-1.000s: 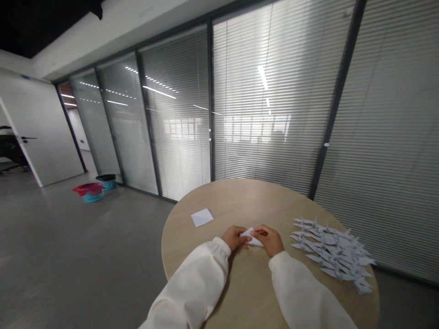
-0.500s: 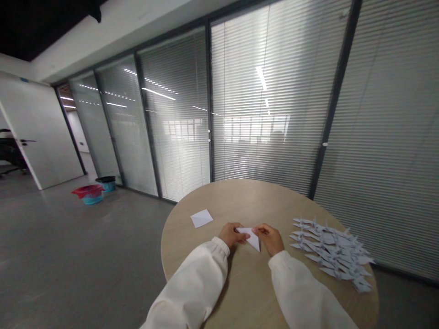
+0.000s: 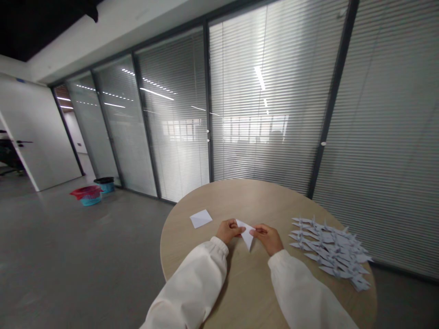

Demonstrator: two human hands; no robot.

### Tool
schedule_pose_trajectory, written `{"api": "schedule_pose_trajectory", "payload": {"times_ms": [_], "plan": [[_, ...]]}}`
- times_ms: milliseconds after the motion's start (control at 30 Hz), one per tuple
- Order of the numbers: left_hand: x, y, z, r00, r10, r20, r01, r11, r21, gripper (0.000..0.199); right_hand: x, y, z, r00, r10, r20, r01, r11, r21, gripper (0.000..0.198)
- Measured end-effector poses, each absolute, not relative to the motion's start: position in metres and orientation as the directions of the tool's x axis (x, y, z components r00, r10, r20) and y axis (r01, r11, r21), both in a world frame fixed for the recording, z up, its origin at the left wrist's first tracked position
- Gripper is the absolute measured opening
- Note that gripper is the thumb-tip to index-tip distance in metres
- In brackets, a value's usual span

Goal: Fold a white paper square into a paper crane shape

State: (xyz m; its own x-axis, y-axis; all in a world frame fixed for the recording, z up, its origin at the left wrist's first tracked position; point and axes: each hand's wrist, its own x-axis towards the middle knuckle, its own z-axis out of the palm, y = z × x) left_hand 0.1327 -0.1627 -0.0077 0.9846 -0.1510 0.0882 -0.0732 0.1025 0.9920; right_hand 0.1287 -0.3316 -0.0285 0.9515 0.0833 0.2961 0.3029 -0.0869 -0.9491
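Between my two hands is a folded sheet of white paper (image 3: 247, 236), triangular in outline, with one corner pointing down toward me. My left hand (image 3: 229, 230) pinches its left edge between thumb and fingers. On the other side, my right hand (image 3: 269, 237) grips the right corner, thumb on top. To the left on the table lies a square of white paper (image 3: 200, 219) with a diagonal crease. Several folded paper cranes (image 3: 332, 251) stand crowded together in rows to the right of my right hand.
The round wooden table (image 3: 247, 194) stands close to a glass partition with blinds (image 3: 260, 91). On the floor at left are a bin with a red liner (image 3: 87, 195) and one with a black liner (image 3: 105, 184), near an open white door (image 3: 41, 137).
The folded paper has turned between my hands, so its lower corner has swung left and now points nearly straight toward me. Both hands keep hold of it.
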Motion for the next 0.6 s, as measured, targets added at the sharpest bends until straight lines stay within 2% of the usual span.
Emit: {"api": "schedule_pose_trajectory", "payload": {"times_ms": [167, 600], "plan": [[0.1334, -0.1626, -0.0088, 0.984, -0.149, 0.103, -0.088, 0.102, 0.991, 0.044, 0.1297, -0.3325, -0.0281, 0.953, 0.124, 0.276, 0.285, -0.067, -0.956, 0.039], [0.1264, -0.1655, -0.0012, 0.981, -0.150, 0.121, -0.103, 0.121, 0.987, 0.043, 0.1263, -0.3329, -0.0237, 0.958, 0.095, 0.271, 0.280, -0.095, -0.955, 0.038]]}}
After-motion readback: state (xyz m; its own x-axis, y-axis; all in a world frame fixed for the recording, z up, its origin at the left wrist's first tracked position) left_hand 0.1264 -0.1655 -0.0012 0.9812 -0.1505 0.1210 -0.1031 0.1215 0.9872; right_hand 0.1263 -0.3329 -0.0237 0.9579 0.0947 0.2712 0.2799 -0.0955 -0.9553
